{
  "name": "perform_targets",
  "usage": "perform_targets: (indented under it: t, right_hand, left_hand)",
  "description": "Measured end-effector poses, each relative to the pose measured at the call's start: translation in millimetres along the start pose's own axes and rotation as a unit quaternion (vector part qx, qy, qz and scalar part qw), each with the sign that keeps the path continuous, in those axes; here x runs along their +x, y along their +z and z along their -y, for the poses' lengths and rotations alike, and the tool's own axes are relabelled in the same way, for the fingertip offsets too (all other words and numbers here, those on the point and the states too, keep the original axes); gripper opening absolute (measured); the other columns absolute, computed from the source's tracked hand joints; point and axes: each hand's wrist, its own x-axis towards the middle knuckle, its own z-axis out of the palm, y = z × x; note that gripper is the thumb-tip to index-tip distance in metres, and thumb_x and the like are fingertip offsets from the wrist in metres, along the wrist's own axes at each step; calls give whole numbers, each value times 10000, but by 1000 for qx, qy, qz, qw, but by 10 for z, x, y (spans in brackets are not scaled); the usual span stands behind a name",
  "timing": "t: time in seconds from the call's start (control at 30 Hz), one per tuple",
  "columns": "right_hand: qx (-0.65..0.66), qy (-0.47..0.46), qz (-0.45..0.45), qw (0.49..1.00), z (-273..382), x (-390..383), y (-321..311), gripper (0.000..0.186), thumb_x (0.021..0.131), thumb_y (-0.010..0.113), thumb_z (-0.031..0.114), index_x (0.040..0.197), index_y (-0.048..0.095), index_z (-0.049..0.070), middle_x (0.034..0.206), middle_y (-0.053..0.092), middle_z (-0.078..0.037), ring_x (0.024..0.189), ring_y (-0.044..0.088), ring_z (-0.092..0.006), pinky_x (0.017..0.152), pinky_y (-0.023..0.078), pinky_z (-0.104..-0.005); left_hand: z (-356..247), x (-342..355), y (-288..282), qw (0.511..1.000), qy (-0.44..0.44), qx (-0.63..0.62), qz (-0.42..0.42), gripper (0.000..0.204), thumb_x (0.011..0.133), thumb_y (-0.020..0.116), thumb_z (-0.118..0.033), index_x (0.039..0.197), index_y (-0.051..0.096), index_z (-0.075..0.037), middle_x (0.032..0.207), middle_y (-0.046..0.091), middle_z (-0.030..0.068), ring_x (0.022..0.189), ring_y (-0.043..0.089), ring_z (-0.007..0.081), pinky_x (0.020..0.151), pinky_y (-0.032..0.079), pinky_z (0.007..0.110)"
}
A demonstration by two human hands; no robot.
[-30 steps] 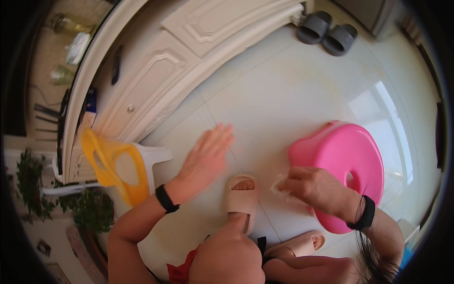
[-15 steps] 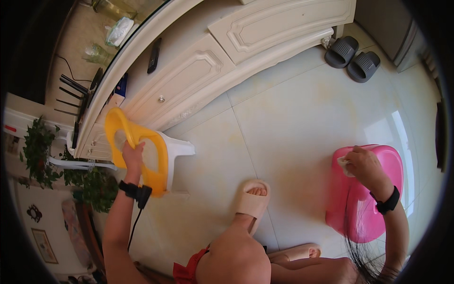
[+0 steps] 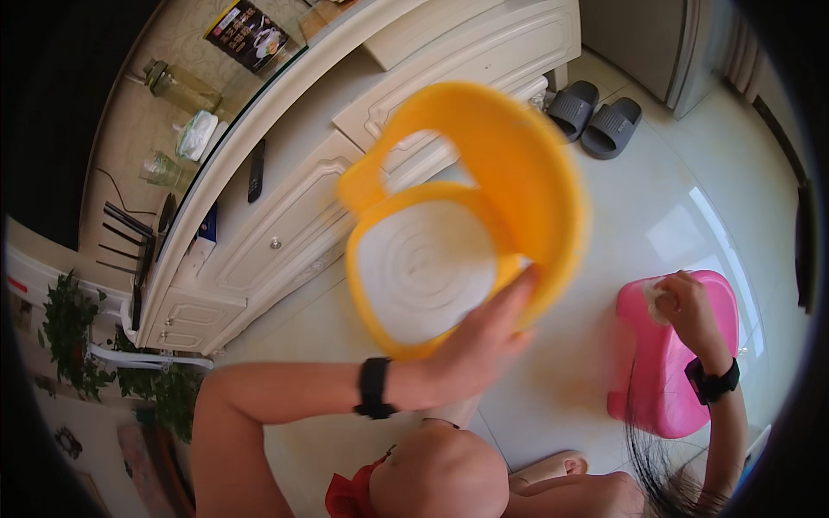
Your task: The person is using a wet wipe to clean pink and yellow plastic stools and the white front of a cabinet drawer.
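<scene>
Over the pale tiled floor [image 3: 639, 203], you hold the yellow-and-white chair [image 3: 432, 259] up in front of you, its round white seat panel turned toward your head and its curved yellow back leaning to the right. Your left hand [image 3: 479, 345] is closed on the chair's lower right edge, the fingers running up along the yellow plastic and somewhat blurred. A black band [image 3: 374, 388] circles that wrist.

Your right hand [image 3: 689, 315] is bunched narrow around a crumpled white wipe [image 3: 656, 304], by the upper end of the pink stool [image 3: 669, 371]. You can't tell from this angle whether the wipe presses on the plastic. The stool sits on the tiles to your right, well apart from the chair, with dark strands of hair hanging across the view of it.

Beyond the chair runs a cream cabinet [image 3: 281, 233] with moulded doors; a black remote [image 3: 256, 171] lies on its ledge. Two grey slippers [image 3: 610, 128] rest on the floor near the cabinet's far end. Green potted plants [image 3: 69, 324] stand at your far left.
</scene>
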Motion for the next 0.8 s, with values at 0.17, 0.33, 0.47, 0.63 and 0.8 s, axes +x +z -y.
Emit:
perform_targets:
  t: [0.17, 0.33, 0.47, 0.63, 0.8]
  right_hand:
    - [107, 65, -191, 974, 10, -189, -391, 155, 946, 524, 38, 1058, 610, -25, 838, 579, -38, 724, 558, -117, 637, 440, -249]
    - [192, 69, -227, 952, -50, -314, -496, 133, 957, 540, 57, 1046, 589, -30, 777, 589, -30, 665, 531, -91, 623, 437, -223]
    - [213, 58, -247, 944, -64, -413, -374, 128, 978, 542, 116, 998, 582, -3, 745, 577, -12, 606, 484, -69, 571, 393, -208]
    - [208, 52, -248, 945, -186, -460, -339, 97, 986, 532, 114, 980, 569, 24, 712, 563, -7, 590, 472, -56, 525, 360, -201]
    - [164, 72, -266, 947, -722, -414, -492, 134, 977, 536, 109, 1053, 581, 8, 869, 617, -43, 745, 562, -124, 661, 461, -232]
  left_hand:
    - [-323, 552, 433, 977, 191, 16, 90, 614, 853, 548, 50, 1428, 331, 55, 1439, 405, 228, 1301, 446, 363, 1051, 402, 374]
    - [-222, 774, 317, 958, 232, 37, 163, 521, 853, 549, 42, 1357, 414, 32, 1354, 466, 198, 1225, 492, 371, 1016, 431, 401]
    - [86, 883, 160, 945, 295, 113, 88, 462, 848, 573, 26, 1295, 457, 16, 1316, 493, 184, 1213, 505, 359, 998, 445, 397]
    - [526, 1113, 15, 880, 341, 331, 22, 369, 835, 591, -35, 1188, 518, 42, 1083, 610, 152, 1089, 569, 318, 965, 453, 382]
    - [461, 799, 472, 901, 318, 269, 118, 385, 807, 603, -57, 1168, 526, 54, 1036, 627, 128, 1035, 598, 284, 881, 485, 350]
